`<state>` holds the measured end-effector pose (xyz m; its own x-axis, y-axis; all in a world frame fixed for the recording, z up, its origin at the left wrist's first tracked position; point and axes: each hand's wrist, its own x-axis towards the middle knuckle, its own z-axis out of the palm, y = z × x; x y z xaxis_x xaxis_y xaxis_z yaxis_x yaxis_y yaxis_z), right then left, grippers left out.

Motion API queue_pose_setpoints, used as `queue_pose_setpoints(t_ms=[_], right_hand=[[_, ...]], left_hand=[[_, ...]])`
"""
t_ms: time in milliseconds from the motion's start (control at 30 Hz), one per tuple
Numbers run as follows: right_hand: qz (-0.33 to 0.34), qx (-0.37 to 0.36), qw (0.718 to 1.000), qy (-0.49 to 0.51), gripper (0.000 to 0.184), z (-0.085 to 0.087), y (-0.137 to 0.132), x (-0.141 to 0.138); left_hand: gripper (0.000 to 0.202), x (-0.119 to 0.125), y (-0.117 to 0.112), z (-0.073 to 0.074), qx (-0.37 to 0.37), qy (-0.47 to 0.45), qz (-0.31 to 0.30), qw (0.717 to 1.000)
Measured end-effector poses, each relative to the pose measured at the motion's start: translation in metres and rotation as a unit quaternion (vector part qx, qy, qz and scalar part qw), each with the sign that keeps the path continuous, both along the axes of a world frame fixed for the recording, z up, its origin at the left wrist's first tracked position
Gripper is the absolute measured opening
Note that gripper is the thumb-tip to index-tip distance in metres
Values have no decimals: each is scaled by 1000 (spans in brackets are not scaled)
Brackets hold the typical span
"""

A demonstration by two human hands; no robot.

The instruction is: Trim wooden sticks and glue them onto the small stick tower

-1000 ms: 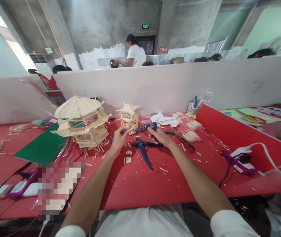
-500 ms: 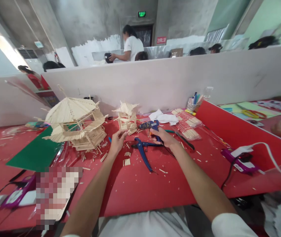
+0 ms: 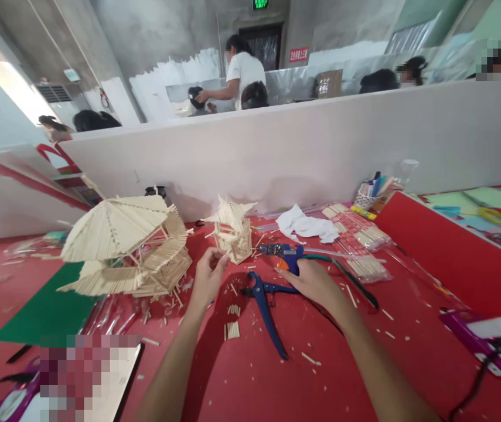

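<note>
My right hand (image 3: 316, 284) is closed around a blue glue gun (image 3: 292, 258) with an orange trigger. Its nozzle points left, near the small stick pavilion (image 3: 232, 231). In front of that pavilion, my left hand (image 3: 210, 275) has thumb and forefinger pinched together; whatever is between them is too small to make out. Below the hands lie blue-handled cutters (image 3: 264, 310), jaws to the left. Short cut sticks (image 3: 232, 330) sit in little rows beside them. A larger stick pavilion (image 3: 122, 246) with a broad roof stands to the left.
Bagged sticks (image 3: 360, 240), white tissue (image 3: 305, 225) and a pen basket (image 3: 367, 199) are at the back right. A black-handled tool (image 3: 360, 287) lies right of the glue gun. A red board (image 3: 452, 252) leans farther right. A green sheet (image 3: 43, 310) and power strips flank the work area.
The camera view has tipped down and come closer, so the table items appear lower and larger. Both hands keep nearly the same pose, the right still gripping the glue gun.
</note>
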<state>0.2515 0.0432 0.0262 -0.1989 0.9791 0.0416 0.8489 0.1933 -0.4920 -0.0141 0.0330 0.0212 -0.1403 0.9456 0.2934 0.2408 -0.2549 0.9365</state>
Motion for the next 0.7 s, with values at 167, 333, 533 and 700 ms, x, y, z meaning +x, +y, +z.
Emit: queue_pose_setpoints(t_ms=[167,333,533,700], right_hand=[[-12,-28,996,-82,39,-2,-2,-3],[-5,-56,994,-90,36,-8,-7,-10],[-10,-94,989,-111,31,-15,-7,-15],[-3,-120,982,-147,29,-17,-3,-16]], left_hand=[[19,-12,19,33,-24,41,-66,997],[23,-28,17,44,-98,40,-102,989],[25,-26,11,27,-165,1,-111,980],[23,-15,14,16,-187,-81,-122,971]])
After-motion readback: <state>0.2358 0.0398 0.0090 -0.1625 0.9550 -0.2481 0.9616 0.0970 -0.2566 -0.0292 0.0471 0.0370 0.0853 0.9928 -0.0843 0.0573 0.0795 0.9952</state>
